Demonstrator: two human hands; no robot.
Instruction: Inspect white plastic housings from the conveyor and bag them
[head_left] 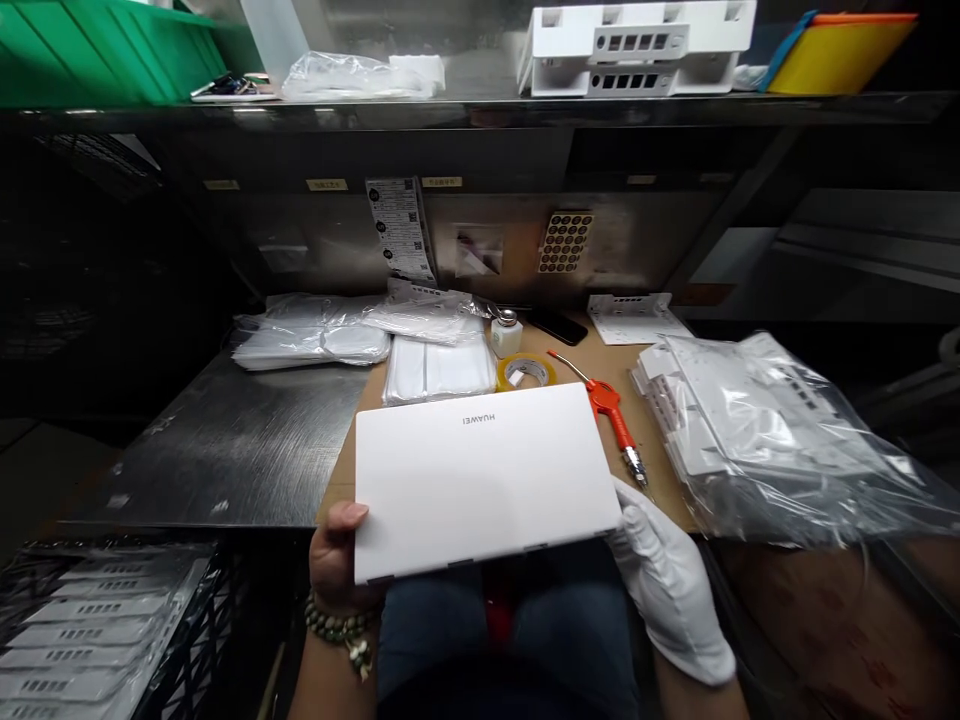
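Observation:
A white plastic router cover (484, 490) marked HUAWEI, the lettering upside down to me, is held up over the front edge of the bench. My bare left hand (341, 555) grips its left end, thumb on the top face, with a bead bracelet (339, 628) at the wrist. At the right end my right hand (664, 580), in a white glove, is closed around the edge; most of its fingers are hidden behind the cover. Just beyond the cover lie an orange air blow gun (611, 408) and a roll of yellow tape (526, 370).
Bagged white housings (772, 420) are piled at the right. Stacks of clear plastic bags (315, 330) and white sleeves (441, 368) lie behind, near a pump bottle (506, 333) and a phone (556, 326). A black crate (195, 640) of bagged covers stands lower left. A shelf (480, 112) spans overhead.

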